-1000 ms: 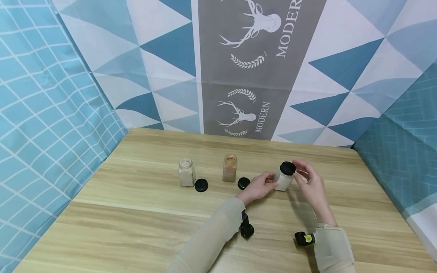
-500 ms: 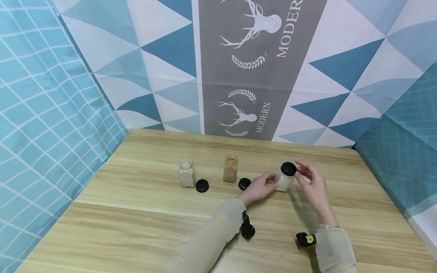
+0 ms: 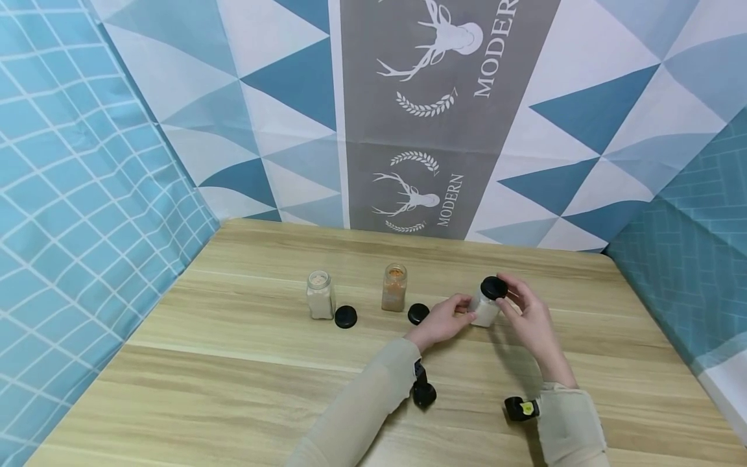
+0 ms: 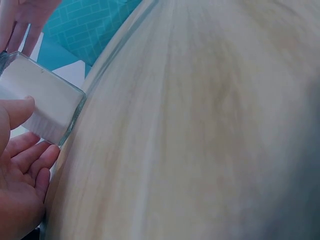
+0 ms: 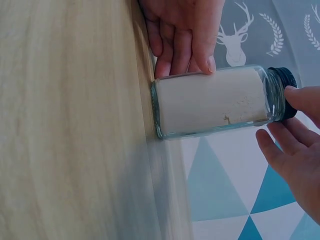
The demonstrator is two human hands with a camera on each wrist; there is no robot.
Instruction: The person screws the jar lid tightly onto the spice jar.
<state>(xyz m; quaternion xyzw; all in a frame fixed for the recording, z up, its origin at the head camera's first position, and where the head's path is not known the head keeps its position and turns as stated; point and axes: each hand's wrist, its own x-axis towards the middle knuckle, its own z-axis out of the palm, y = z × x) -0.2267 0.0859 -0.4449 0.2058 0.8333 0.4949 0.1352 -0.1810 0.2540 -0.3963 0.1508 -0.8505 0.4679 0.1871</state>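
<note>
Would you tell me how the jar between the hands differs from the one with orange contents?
The held jar has its black lid on, while the orange jar stands open. The held jar looks whitish inside, the orange jar orange to brownish. The left hand grips the held jar; the orange jar stands untouched. Both are clear glass.

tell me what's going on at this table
A person is handling a capped jar of pale powder: the left hand holds its body while the right hand grips its black lid. The lid sits on the jar's mouth; how tight it is can't be told. Further left, two more jars stand open on the table, one of orange-brown powder and one of pale powder, each with a loose black lid lying beside it.
</note>
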